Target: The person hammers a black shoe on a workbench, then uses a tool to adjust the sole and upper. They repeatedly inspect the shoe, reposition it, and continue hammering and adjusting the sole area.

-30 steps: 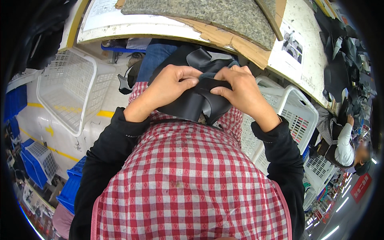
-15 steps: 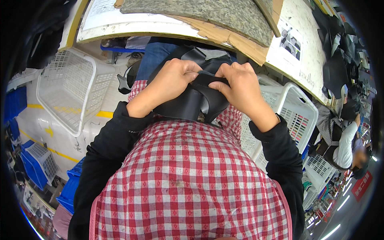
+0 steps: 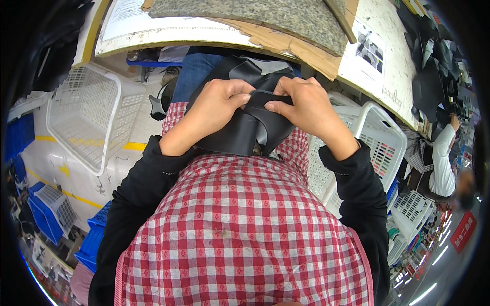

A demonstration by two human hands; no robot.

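Currently, the left hand and right hand remain with fingers clamped on the black sheet material, held between and below them, its upper edge showing less green than earlier, indicating continued edge handling.

Stone slab — on torn cardboard; white basket; blue crate.

A white worktable spans eleven to two o'clock, bearing torn cardboard under a stone slab at twelve, a pictured sheet towards one. A white basket stands on the floor towards ten; dark panels rest across the person's lap.
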